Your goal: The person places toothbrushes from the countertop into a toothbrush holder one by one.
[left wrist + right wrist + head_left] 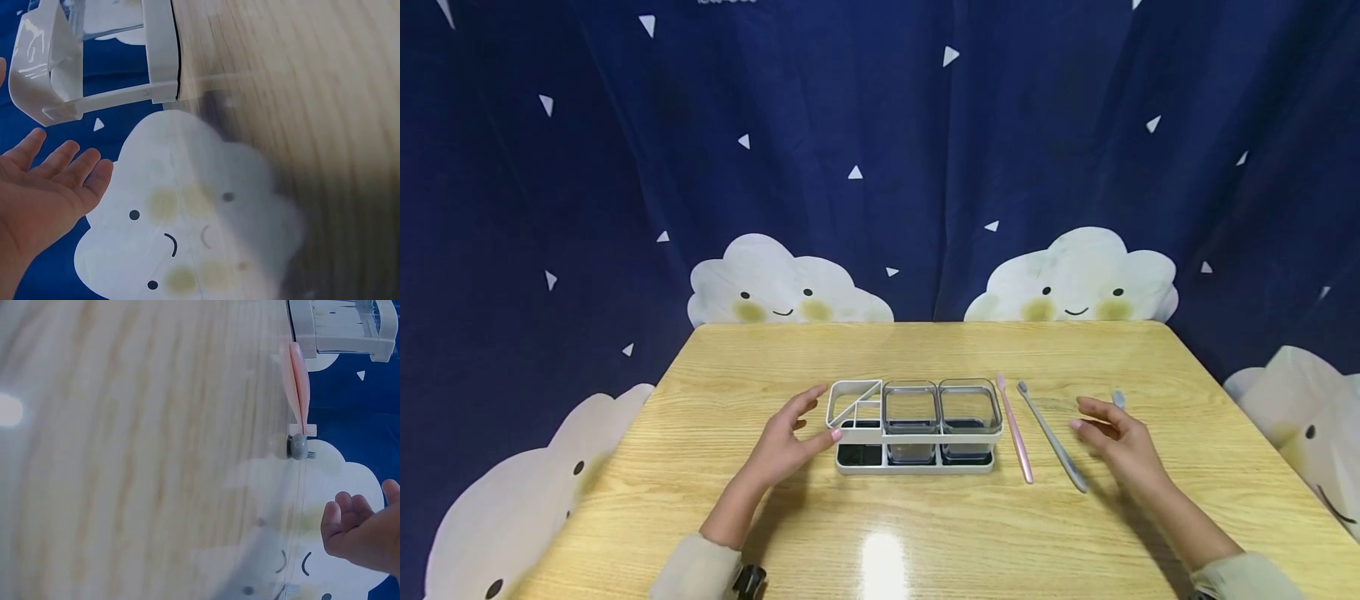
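A white two-tier toothbrush holder [937, 438] with two clear square cups [911, 407] stands mid-table. My left hand [786, 442] is at its left end, fingers spread; the thumb tip overlaps the front corner, and I cannot tell whether it touches. In the left wrist view the fingers are apart from the holder frame [115, 99]. To the right of the holder lie a pink toothbrush [1017, 433] and a grey toothbrush [1054, 440]. My right hand [1122, 450] hovers beyond them, fingers loosely bent, holding nothing. Behind it shows another brush head [1118, 399], the rest hidden.
The wooden table [925, 350] has its far edge against a dark blue curtain [880, 125] printed with clouds and triangles. At the left, the holder's upper tray has white dividers [859, 403]. A bright reflection lies on the near tabletop.
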Motion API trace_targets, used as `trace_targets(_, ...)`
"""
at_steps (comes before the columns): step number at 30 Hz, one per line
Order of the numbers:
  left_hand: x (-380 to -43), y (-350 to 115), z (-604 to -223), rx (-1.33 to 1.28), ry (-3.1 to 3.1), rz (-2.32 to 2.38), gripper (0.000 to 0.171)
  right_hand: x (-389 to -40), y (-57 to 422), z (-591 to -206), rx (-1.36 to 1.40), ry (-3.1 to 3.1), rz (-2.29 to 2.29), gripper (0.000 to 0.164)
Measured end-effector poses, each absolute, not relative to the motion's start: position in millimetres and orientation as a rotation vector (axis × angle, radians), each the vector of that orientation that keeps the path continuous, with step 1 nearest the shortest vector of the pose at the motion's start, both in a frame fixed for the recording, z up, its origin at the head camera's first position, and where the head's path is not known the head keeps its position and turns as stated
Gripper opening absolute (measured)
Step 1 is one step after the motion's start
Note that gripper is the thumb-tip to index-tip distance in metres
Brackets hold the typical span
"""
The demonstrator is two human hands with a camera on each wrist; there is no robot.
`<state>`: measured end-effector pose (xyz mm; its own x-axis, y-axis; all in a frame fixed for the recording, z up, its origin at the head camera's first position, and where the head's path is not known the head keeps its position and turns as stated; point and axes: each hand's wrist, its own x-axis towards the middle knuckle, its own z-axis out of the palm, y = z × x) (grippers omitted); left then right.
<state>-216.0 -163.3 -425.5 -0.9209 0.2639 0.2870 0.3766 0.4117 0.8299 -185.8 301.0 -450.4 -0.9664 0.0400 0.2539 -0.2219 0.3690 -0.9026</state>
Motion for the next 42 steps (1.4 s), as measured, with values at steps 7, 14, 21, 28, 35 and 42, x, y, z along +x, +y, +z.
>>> trace_targets(7, -213, -161, -416, -0.611, -2.550, -1.589, 0.068, -191, 300, -451, 0.140, -2.442, 1.641, 0.051)
trace_targets(14, -222, -161, -426, -0.593, -2.540, -1.627, 0.070, -196, 299, -450, 0.091, -2.462, 1.636, 0.051)
trace_targets(21, -224, -160, -425, -0.577, -2.529, -1.678, 0.070, -199, 298, -448, 0.059, -2.428, 1.749, 0.055)
trace_targets(28, -227, -157, -424, -0.564, -2.483, -1.859, 0.066, -203, 300, -446, 0.030, -2.470, 1.759, 0.056)
trace_targets(35, -217, -153, -402, -0.572, -2.481, -1.934, 0.065, -207, 301, -445, -0.027, -2.522, 1.733, 0.061)
trace_targets(42, -213, -153, -394, -0.594, -2.547, -1.879, 0.069, -210, 298, -446, -0.046, -2.523, 1.767, 0.061)
